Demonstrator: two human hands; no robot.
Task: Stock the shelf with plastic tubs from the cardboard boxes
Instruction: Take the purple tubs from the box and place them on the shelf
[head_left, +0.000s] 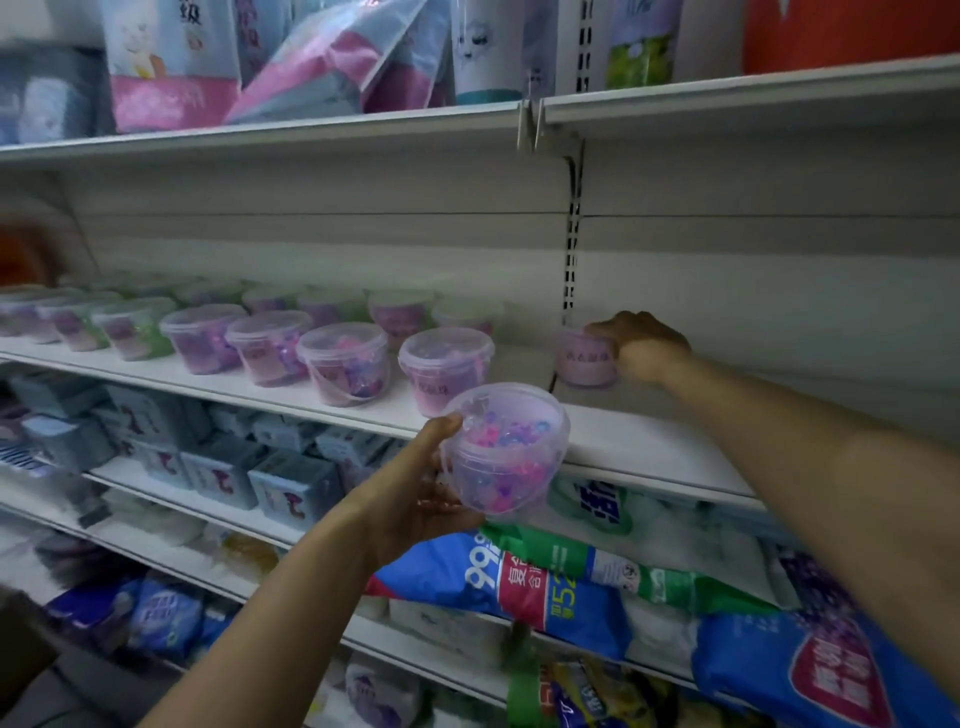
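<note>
At the centre of the frame, the left hand (415, 499) grips a clear tub (506, 452) of pink and purple pieces, fingers curled under its base and thumb at the rim. It is tilted lid-first toward the camera, just in front of the white shelf (623, 441) edge. Right of centre, the right hand (641, 345) reaches to the back of that shelf, fingers wrapped over a pink tub (584, 358) standing upright there. More tubs (270, 345) line the shelf's left half in 2 rows (the rear one blurred). Detergent bags (519, 577) lie on the shelf below.
</note>
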